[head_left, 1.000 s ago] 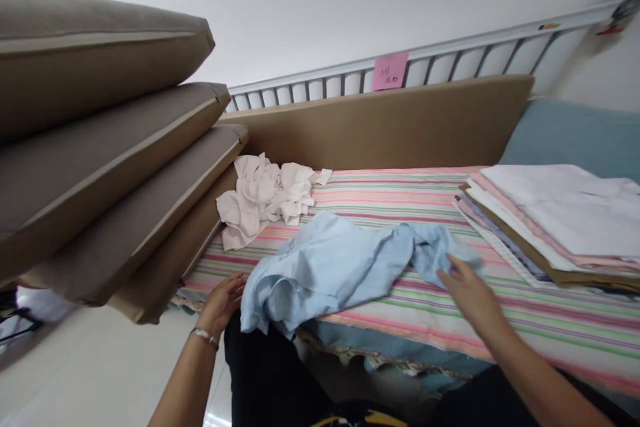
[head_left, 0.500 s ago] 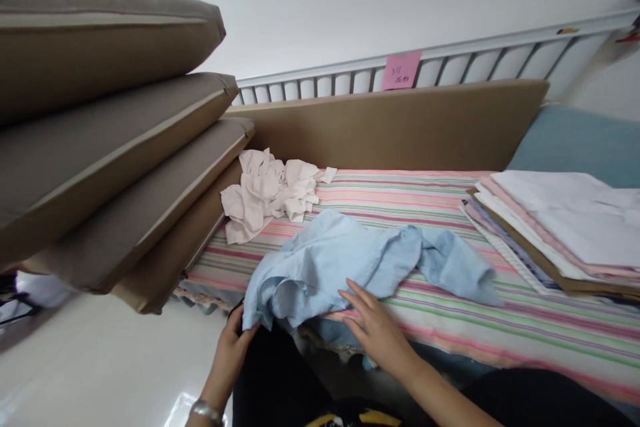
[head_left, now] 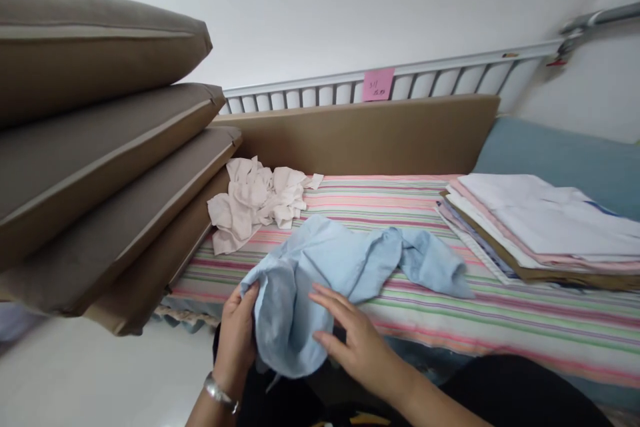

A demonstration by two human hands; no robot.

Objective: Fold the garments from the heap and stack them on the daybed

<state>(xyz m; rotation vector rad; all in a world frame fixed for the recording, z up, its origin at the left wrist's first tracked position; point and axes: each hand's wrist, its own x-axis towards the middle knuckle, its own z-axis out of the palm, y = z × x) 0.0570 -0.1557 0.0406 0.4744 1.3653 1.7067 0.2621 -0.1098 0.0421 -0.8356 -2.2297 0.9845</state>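
A light blue cloth garment (head_left: 325, 260) lies crumpled on the striped bedding, and its near end hangs over the front edge towards my lap. At that end my left hand (head_left: 239, 330) pinches the garment's edge, lifting it so a fold opens beside the fingers. My right hand (head_left: 353, 337) has its thumb and fingers apart at the right side of this fold, its fingertips at the cloth. Whether they press on it is hard to make out. Behind the garment, a cream-coloured crumpled cloth (head_left: 260, 197) rests against the cushions.
Thick brown-grey cushions (head_left: 115, 160) are stacked at the left. On the striped bedding (head_left: 390, 187) at the right sits a pile of folded clothes (head_left: 540, 220). A brown board-like panel (head_left: 350, 140) leans on a white radiator (head_left: 445, 80) bearing a pink note (head_left: 379, 84).
My left hand has raised the garment's near edge and drawn it towards me, opening a fold. My right hand has moved left to this fold. The view has turned slightly right.
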